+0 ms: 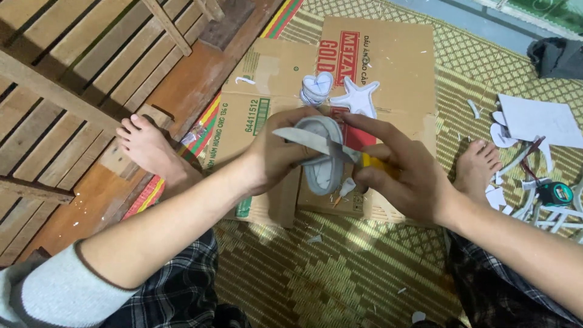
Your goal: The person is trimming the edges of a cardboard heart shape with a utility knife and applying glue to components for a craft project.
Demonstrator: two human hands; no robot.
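Head view: a seated person's two bare hands meet over a flattened brown cardboard sheet (388,67) spread on a green-and-yellow woven mat (316,273).
Left hand (276,152): fingers curled closed around the left rim of a grey oval ring-shaped piece (322,176), holding it upright on edge above the cardboard.
Oval piece and fingers: its left side is hidden behind the left fingers; its right side lies just beside the right hand's fingertips; its lower curve hangs free between the two hands.
Right hand (404,176): fingers wrapped tightly around the yellow handle (373,163) of a utility knife; the index finger stretches along the top toward the oval piece.
Knife blade (310,141): grey, long and pointed, lying across the upper front of the oval piece, tip toward the left hand's knuckles.
Offcut: a small white scrap (346,187) sits just below the blade, near the right thumb.
Finished shapes: a white heart-shaped piece (317,88) and a white star-shaped piece (358,97) lie side by side on the cardboard, beyond the hands.
Feet: one bare foot (149,146) rests at the mat's left edge, the other (477,167) at right.
Surroundings: white paper cuttings (534,121) and a green-and-black tape measure (555,194) lie at far right; a wooden slatted frame (67,91) stands at left.
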